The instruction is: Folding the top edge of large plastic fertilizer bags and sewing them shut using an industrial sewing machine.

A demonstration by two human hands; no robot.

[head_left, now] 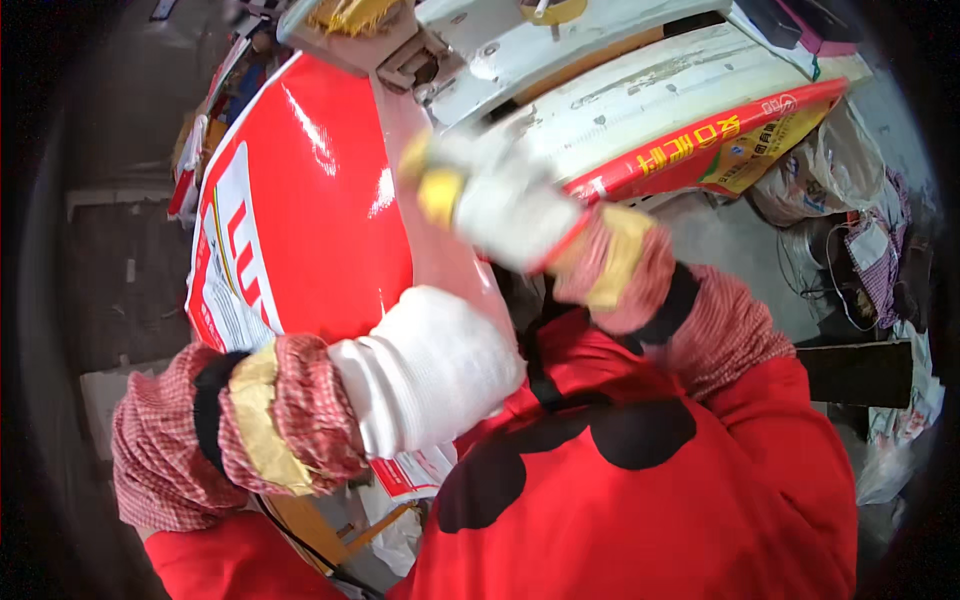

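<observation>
A large glossy red sheet (340, 180), which looks like plastic sack material with white printed parts, spreads out ahead and to the left. My left hand (440, 350), in a white knit glove, is at the sheet's near right edge. Its back faces up and its fingers are hidden, so I cannot see what they grip. My right hand (500, 195) is over the pale strip at the sheet's right side, gloved in white with yellow at the fingers. Motion smears it, and whether it touches the sheet is unclear.
A pale machine body (490, 50) runs along the top, beside a worn white surface (640, 90). A red and yellow printed sheet (720, 145) hangs over its near edge. At right are a clear plastic bag (820, 175) and checked cloth (875, 265). A wooden piece (320, 530) stands lower left.
</observation>
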